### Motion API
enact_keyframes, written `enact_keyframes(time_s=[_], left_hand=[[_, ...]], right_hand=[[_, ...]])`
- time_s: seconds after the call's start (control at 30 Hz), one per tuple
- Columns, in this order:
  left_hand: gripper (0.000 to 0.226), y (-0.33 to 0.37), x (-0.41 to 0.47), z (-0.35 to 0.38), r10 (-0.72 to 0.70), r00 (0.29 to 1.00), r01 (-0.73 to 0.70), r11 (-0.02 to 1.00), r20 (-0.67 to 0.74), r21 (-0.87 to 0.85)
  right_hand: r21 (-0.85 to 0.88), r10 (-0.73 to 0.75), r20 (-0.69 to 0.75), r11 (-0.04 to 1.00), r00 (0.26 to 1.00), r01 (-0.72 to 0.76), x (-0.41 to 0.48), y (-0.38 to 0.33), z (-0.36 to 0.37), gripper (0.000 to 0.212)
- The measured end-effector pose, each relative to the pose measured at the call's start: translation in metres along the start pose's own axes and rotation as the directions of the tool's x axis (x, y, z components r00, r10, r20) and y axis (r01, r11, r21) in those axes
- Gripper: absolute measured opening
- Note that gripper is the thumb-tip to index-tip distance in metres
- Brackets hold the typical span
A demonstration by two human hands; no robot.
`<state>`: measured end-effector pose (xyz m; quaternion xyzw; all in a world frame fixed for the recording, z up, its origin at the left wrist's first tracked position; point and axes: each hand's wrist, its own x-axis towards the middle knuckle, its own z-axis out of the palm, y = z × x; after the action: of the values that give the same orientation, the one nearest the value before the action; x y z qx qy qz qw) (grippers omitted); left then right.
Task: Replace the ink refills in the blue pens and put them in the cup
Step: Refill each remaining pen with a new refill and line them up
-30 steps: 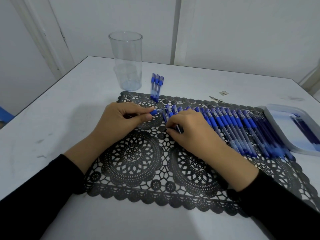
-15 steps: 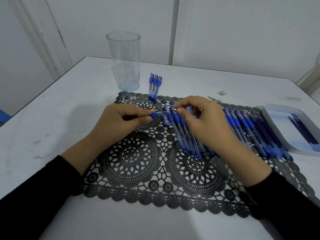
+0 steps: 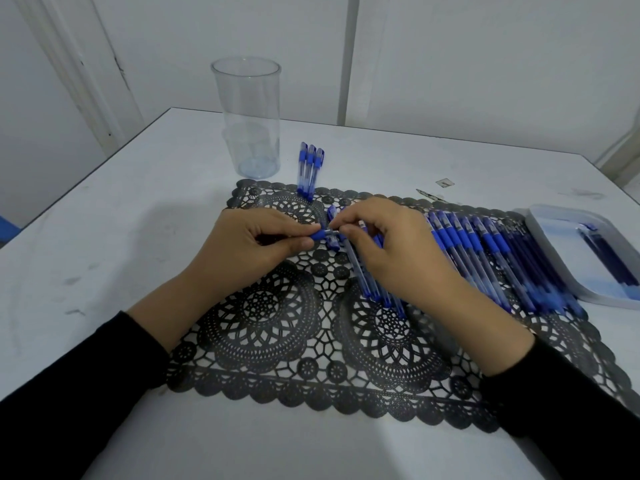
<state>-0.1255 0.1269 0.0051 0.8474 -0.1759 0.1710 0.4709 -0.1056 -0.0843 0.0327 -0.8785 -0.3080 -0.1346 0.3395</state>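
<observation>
My left hand (image 3: 247, 247) grips a blue pen (image 3: 320, 234) whose grip end sticks out to the right between thumb and forefinger. My right hand (image 3: 391, 251) pinches the metal tip of that pen from the right. Both hands hover over the black lace mat (image 3: 311, 341). A long row of blue pens (image 3: 485, 258) lies across the mat's right half, partly hidden under my right hand. Three more blue pens (image 3: 309, 169) lie together behind the mat. The clear plastic cup (image 3: 247, 119) stands upright at the back left with nothing in it.
A white tray (image 3: 554, 244) holding dark blue refills (image 3: 609, 258) sits at the table's right edge. A small metal scrap (image 3: 444, 182) and a thin metal piece (image 3: 427, 194) lie behind the mat. The white table ends at a wall behind.
My right hand left the row of pens, moved up and to the left, and now pinches the tip of the pen in my left hand. The left hand stayed in place.
</observation>
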Motion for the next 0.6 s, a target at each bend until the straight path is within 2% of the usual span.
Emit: enact_keyframes(time_s=[0.3, 0.43, 0.47, 0.53, 0.6], left_hand=[[0.03, 0.0007, 0.0003, 0.002, 0.023, 1.0, -0.023, 1.0, -0.012, -0.007], [0.03, 0.0018, 0.0009, 0.0017, 0.016, 1.0, -0.017, 0.999, -0.016, -0.029], [0.031, 0.0021, 0.0014, 0.0016, 0.013, 1.0, -0.013, 0.999, -0.016, -0.032], [0.032, 0.0024, 0.0018, 0.0012, 0.013, 1.0, -0.013, 0.999, -0.018, -0.04], [0.032, 0.0023, 0.0014, 0.0005, 0.017, 1.0, -0.018, 0.999, -0.022, -0.049]], right_hand=[[0.132, 0.082, 0.075, 0.987, 0.994, -0.092, -0.003, 0.0044, -0.001, 0.007], [0.1, 0.078, 0.07, 0.991, 0.994, -0.085, -0.0024, 0.0047, 0.0017, 0.032], [0.116, 0.082, 0.067, 0.989, 0.994, -0.089, -0.0027, 0.0044, 0.0014, 0.031], [0.195, 0.088, 0.056, 0.976, 0.994, -0.098, -0.0039, 0.0038, -0.0002, 0.016], [0.226, 0.047, 0.036, 0.973, 0.998, -0.054, -0.0049, 0.0041, -0.001, 0.01]])
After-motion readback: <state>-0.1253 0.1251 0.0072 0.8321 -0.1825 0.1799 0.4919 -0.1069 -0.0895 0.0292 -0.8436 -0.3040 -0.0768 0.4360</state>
